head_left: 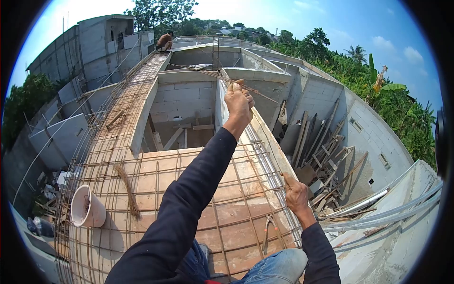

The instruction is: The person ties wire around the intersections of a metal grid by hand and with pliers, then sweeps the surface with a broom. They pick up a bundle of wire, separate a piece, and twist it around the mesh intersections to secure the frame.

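My left hand [239, 103] is stretched far forward and raised, its fingers closed. A small brownish end shows above its knuckles; I cannot make out what it grips. Thin bars lie behind it in the view. Lower and to the right, my right hand [297, 197] is closed beside the long concrete edge [272, 142]; its grip is hidden. Close to its left, pincers with orange handles [267, 233] lie on the rebar grid [220, 201]. A bundle of thin tie wire [126, 190] rests on the grid further left.
A whitish bucket [97, 210] stands on the rebar at left. Ahead, a deep opening between block walls [182, 100] drops away. Scrap timber [326, 163] is piled below on the right. Another person [164, 41] crouches at the far end of the rebar strip.
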{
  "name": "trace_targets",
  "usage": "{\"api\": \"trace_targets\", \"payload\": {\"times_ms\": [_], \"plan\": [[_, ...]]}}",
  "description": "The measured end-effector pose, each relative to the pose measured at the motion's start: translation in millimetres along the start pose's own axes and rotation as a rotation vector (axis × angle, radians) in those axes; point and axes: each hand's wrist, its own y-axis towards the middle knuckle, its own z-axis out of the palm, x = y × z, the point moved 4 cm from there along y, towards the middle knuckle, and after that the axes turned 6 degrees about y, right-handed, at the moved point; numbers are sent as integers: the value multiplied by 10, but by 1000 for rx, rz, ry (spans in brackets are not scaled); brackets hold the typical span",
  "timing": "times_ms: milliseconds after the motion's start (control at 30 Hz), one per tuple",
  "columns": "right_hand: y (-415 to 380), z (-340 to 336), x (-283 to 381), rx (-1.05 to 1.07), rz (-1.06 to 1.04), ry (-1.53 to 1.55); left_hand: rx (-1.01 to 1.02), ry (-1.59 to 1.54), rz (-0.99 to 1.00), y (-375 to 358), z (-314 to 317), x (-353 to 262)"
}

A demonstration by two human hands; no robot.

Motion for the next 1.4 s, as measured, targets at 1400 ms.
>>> {"api": "trace_targets", "payload": {"times_ms": [1400], "plan": [[1443, -1294, 733, -528, 61, 1001, 821, 138, -138, -1312, 1013, 291]]}}
